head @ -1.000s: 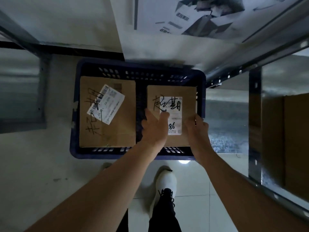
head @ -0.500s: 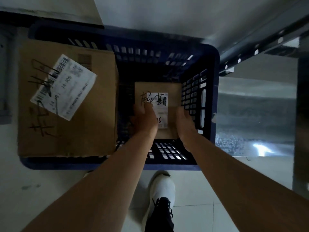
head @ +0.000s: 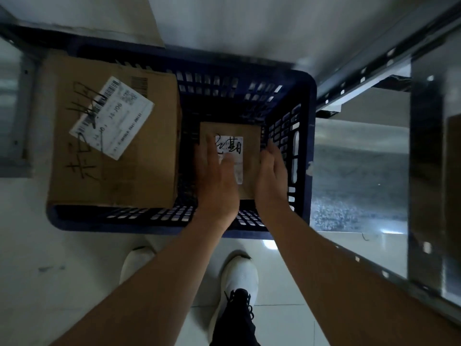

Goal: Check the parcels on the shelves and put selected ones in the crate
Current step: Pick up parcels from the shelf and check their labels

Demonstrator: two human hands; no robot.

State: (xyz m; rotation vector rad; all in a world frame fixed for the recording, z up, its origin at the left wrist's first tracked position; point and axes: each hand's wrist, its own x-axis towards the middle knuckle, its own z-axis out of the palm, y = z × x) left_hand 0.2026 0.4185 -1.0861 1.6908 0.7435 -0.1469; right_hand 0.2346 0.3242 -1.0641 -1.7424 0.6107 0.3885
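Note:
A dark blue slatted crate (head: 303,136) stands on the floor below me. A large cardboard parcel (head: 139,171) with a white label and black marker writing fills its left half. A small cardboard parcel (head: 249,151) with a white label lies low in the right half. My left hand (head: 215,181) hovers over the small parcel's left part, fingers spread, holding nothing. My right hand (head: 270,181) is at its right edge, fingers apart and off the box.
Metal shelving (head: 369,58) runs along the right, with a steel shelf surface (head: 359,171) beside the crate and a brown box (head: 452,186) at the far right. My white shoes (head: 239,273) stand on pale floor tiles just before the crate.
The small parcel went down into the crate's right half. Both hands have let go of it and opened.

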